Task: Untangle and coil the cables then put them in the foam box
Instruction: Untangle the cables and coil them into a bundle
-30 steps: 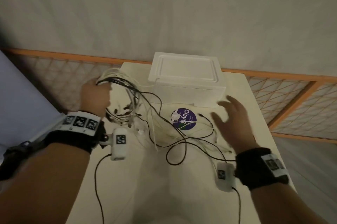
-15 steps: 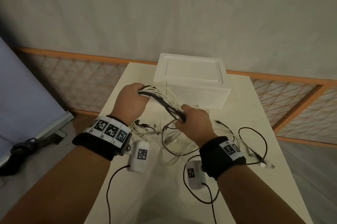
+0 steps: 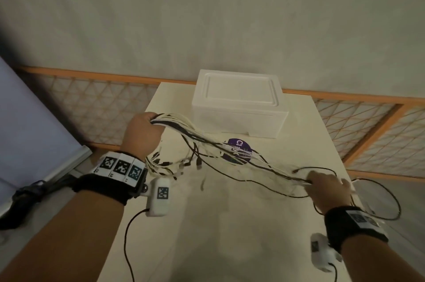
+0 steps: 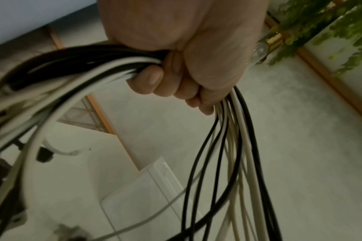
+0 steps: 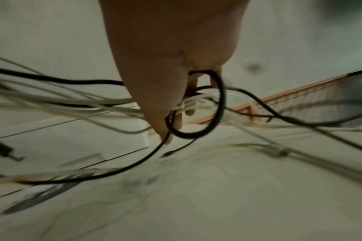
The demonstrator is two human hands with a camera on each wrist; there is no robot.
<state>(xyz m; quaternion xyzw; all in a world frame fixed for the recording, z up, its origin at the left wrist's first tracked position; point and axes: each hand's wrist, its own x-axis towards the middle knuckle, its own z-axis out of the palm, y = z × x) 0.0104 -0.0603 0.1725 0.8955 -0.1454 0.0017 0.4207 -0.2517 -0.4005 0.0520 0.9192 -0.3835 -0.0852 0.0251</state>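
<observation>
A bundle of black and white cables (image 3: pixel 220 146) stretches across the table between my two hands. My left hand (image 3: pixel 143 133) grips one end of the bundle in a fist above the table's left edge; the left wrist view shows its fingers (image 4: pixel 155 78) curled round the cables (image 4: pixel 233 146). My right hand (image 3: pixel 326 187) holds the bundle near the right edge, with cables (image 5: pixel 196 104) running through its fingers (image 5: pixel 161 124). Loose plug ends (image 3: pixel 174 164) dangle below the left hand. The white foam box (image 3: pixel 239 107) stands at the back of the table with its lid on.
A round purple sticker (image 3: pixel 236 146) lies on the cream table (image 3: pixel 230 224) in front of the box. A black cable loop (image 3: pixel 379 196) hangs past the right edge. An orange lattice railing (image 3: pixel 368 134) runs behind the table.
My right hand, after closing on the bundle next to my left hand, has slid right along the cables. The bundle is now drawn out across the table.
</observation>
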